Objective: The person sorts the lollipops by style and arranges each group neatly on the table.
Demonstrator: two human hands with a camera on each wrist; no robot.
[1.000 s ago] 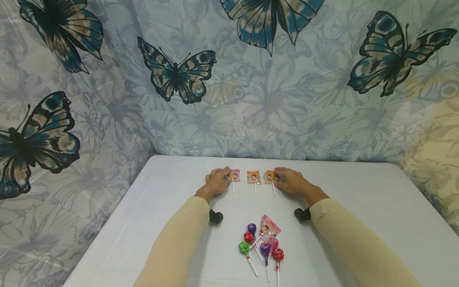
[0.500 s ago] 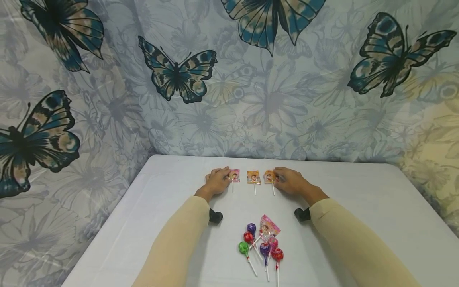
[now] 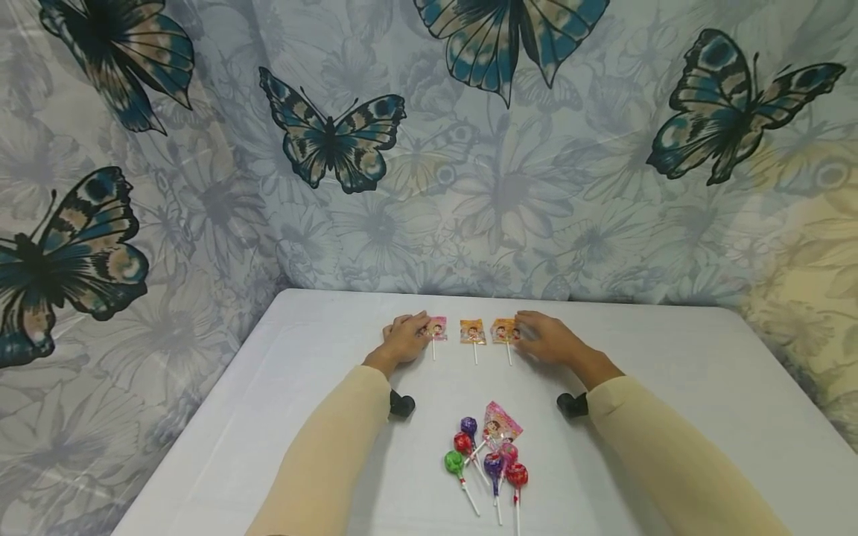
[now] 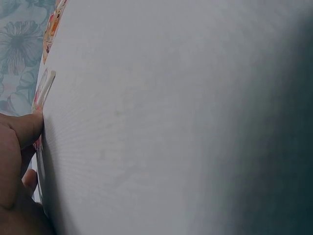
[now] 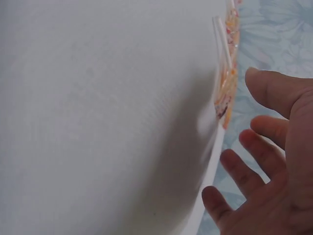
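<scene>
At the far side of the white table, three flat-wrapped lollipops lie in a row with their sticks toward me. My left hand (image 3: 404,339) pinches the left edge of the pink-wrapped lollipop (image 3: 439,327); in the left wrist view the thumb (image 4: 30,128) covers part of its wrapper. In the middle lies an orange-wrapped lollipop (image 3: 472,330), touched by neither hand. My right hand (image 3: 553,339) is beside the right orange-wrapped lollipop (image 3: 504,330). The right wrist view shows that hand's fingers spread and loosely bent, apart from the orange wrapper (image 5: 227,93).
Nearer on the table (image 3: 322,327) lies a loose group: a pink-wrapped lollipop (image 3: 500,423), a green ball lollipop (image 3: 454,462), a red ball lollipop (image 3: 517,475), and several more. A butterfly-print cloth (image 3: 509,208) hangs behind the table.
My right hand has let go of the right orange-wrapped lollipop and its forearm has shifted slightly right. The left hand stays at the pink-wrapped lollipop.
</scene>
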